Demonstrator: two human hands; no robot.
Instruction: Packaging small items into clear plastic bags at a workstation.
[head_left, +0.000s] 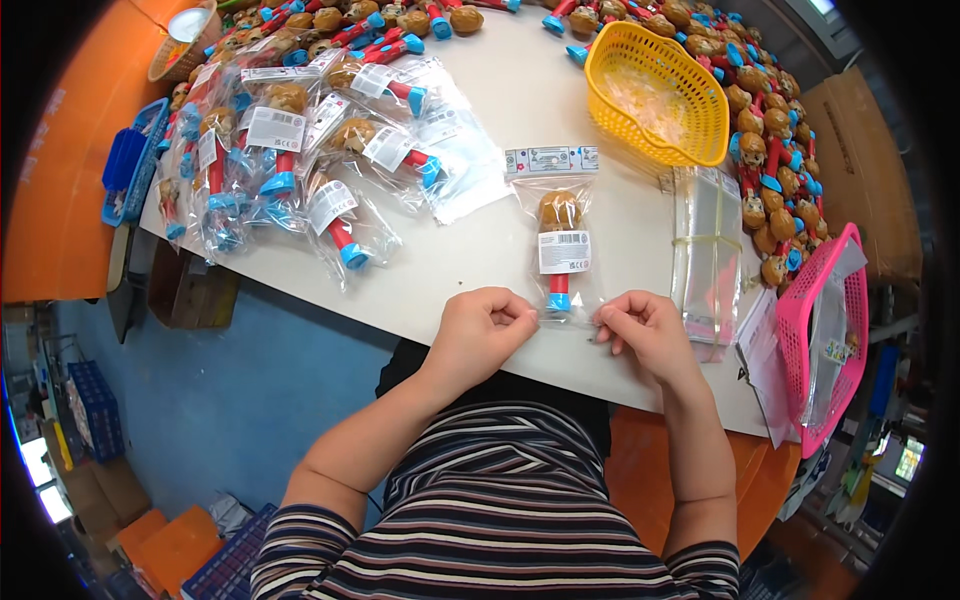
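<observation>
In front of me on the white table lies a clear plastic bag (522,205) with a printed header strip at its far end. Inside it is a toy (559,210) with a brown rounded head, a red stem and a blue base, and a white barcode label covers its middle. At the bag's near left corner, my left hand (480,335) is closed, thumb and fingers pinching the plastic edge. My right hand (648,332) pinches the near right corner between thumb and forefinger, its other fingers curled below.
Several bagged toys (275,130) are heaped at the left. Loose toys (775,180) cover the far right edge, behind a yellow basket (722,125) holding pale scraps. Banded clear bags (703,255) lie right of my hands, near a pink basket (790,320). A blue basket (150,160) stands far left.
</observation>
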